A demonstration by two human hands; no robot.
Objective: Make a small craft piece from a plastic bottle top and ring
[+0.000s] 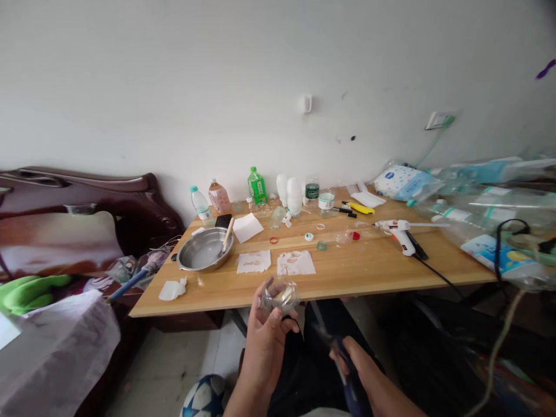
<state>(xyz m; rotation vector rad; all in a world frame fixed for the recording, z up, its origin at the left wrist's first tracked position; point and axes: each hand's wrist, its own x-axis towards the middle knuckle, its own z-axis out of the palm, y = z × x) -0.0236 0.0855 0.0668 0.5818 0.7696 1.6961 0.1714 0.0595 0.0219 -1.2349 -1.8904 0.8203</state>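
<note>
My left hand (268, 331) is raised in front of the table edge, its fingers closed around a small clear plastic piece (281, 296), which looks like a cut bottle part. My right hand (347, 362) sits lower and to the right, above my lap, gripping a thin dark-handled tool (334, 353) that is blurred by motion. The tool points up toward the plastic piece without touching it.
A wooden table (373, 266) holds a steel bowl (204, 252) with a stick, paper squares (295, 263), bottles (257, 186) along the wall, bottle caps, a glue gun (402, 236) with its cord, and plastic bags (490, 202) at right. A football (204, 397) lies on the floor.
</note>
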